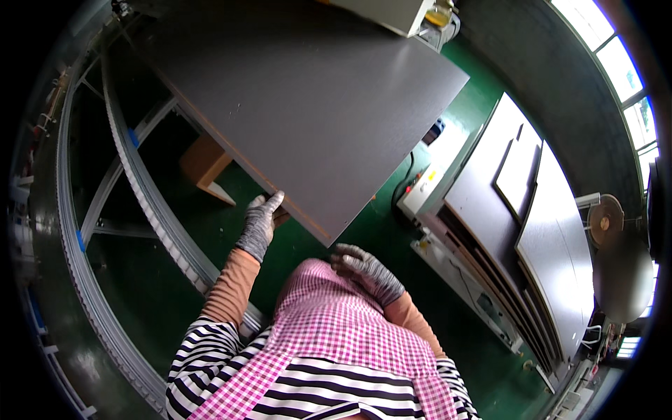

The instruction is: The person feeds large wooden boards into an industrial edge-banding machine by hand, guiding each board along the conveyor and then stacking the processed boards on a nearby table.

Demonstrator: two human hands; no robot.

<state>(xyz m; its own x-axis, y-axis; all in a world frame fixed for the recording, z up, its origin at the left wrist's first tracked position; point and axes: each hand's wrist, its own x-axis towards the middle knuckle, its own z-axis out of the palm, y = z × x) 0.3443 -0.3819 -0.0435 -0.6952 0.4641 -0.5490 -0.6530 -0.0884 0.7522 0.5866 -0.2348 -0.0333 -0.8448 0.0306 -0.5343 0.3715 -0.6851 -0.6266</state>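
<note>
A large dark grey-brown board (315,119) stretches away in front of me, with an orange-brown line along its left edge. Its near corner points toward my body. My left hand (260,222), in a grey knitted glove, grips the left edge close to that corner, thumb on top and fingers partly hidden below. Just below the corner is my gloved right hand (365,271), close to my pink checked apron (329,301). Its fingers are extended and somewhat apart, with nothing seen in them.
At the right, a stack of similar boards (483,182) lies on a low base. Curved-looking metal conveyor rails (143,192) run along the left. A brown box-like piece (203,161) sits beneath the board's left side. A pale machine housing (392,10) stands at the far end.
</note>
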